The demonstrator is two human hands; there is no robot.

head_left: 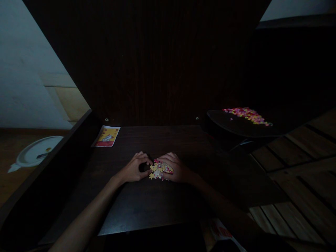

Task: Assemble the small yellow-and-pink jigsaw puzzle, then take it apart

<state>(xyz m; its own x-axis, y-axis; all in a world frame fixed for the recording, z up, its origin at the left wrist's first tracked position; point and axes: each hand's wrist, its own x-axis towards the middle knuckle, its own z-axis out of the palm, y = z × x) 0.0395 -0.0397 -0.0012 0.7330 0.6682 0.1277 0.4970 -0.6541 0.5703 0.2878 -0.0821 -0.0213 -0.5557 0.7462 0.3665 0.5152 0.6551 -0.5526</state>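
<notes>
A small heap of jigsaw puzzle pieces (158, 169), mostly yellow, grey and pink, lies on the dark wooden desktop (147, 203). At the heap's left edge is my left hand (136, 168), its thumb and fingers apart in a curve and the tips close to the outer pieces. My right hand (176, 168) curls round the heap from the right, with the fingers over the far side and the thumb along the near side. Pieces show between that thumb and those fingers. Some of the heap is hidden under the right palm.
A picture card (107, 136) with a white animal on yellow lies at the desk's back left. Pink, red and yellow bits (248, 114) are spread on a dark rounded surface (236, 126) at right. A white round lid or tray (28, 155) sits low at left. Dark panels border the desk.
</notes>
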